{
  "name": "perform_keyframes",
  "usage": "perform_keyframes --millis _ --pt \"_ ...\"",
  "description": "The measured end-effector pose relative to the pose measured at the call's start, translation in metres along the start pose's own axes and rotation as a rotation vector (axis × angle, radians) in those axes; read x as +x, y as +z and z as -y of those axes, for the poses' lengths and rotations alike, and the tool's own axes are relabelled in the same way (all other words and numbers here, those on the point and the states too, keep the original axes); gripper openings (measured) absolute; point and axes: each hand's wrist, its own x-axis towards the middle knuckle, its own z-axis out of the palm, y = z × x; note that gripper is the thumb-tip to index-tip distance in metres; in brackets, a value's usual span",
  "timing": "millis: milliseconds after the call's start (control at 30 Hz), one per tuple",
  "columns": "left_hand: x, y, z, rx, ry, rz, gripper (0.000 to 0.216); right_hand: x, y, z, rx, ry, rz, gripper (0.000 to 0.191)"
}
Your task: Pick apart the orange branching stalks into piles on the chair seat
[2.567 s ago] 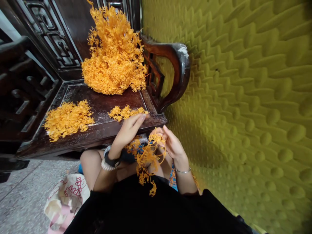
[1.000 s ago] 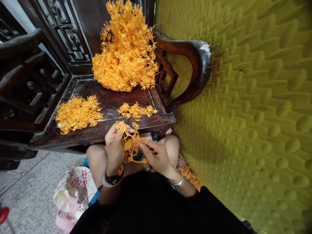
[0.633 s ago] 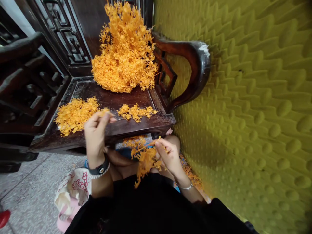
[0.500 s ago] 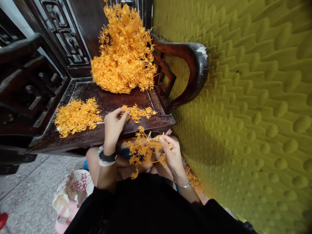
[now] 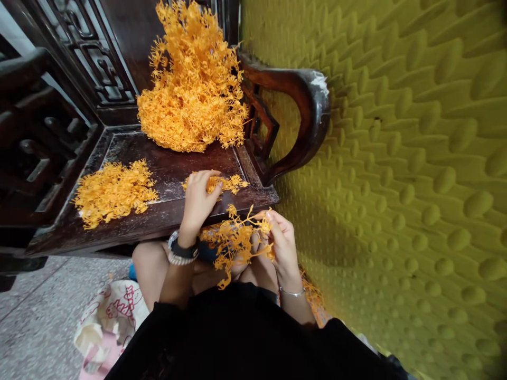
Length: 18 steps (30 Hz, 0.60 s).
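My right hand (image 5: 282,237) pinches a cluster of orange branched sprigs (image 5: 237,237) above my lap; they look like artificial flower stems. My left hand (image 5: 199,198) reaches over the seat's front edge, its thumb and forefinger curved apart beside a small heap of orange sprigs (image 5: 233,183). Part of that heap is hidden behind the hand. On the left of the seat lies a wider pile of orange pieces (image 5: 114,192). A tall orange mound (image 5: 194,100) stands against the backrest.
The dark wooden chair (image 5: 170,179) has a curved armrest (image 5: 312,121) at the right, close to a yellow-green embossed wall (image 5: 396,158). A cream and pink cloth bag (image 5: 106,316) sits on the speckled floor (image 5: 31,316) at lower left. More orange strands (image 5: 312,295) lie beside my right forearm.
My left hand has shifted right over the small heap, and its thumb and forefinger have parted. My right hand still holds the sprigs, turned slightly. The view has swung a little right.
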Motion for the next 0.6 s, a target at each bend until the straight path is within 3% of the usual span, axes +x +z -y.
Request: perform_keyframes --millis 100,167,233,333,500,600 --pt "-0.035 -0.018 -0.016 -0.287 0.002 0.148 0.025 0.006 -0.001 0.000 -0.001 -0.009 -0.020 0.027" --pt "-0.060 -0.025 -0.026 -0.270 0.023 0.260 0.025 0.010 -0.001 0.000 -0.008 -0.017 -0.032 0.028" --pt "-0.080 -0.025 -0.032 -0.153 0.063 0.294 0.022 0.013 0.000 0.001 -0.011 -0.032 -0.040 0.031" --pt "-0.093 -0.017 -0.034 -0.115 0.069 0.238 0.028 0.016 0.005 0.002 -0.040 -0.060 -0.019 0.037" --pt "-0.104 -0.008 -0.034 -0.348 -0.052 0.055 0.036 0.014 0.011 0.010 -0.130 -0.059 0.052 0.046" --pt "-0.122 -0.021 -0.030 -0.562 -0.218 -0.023 0.042 0.020 -0.005 0.027 -0.037 -0.134 -0.126 0.044"
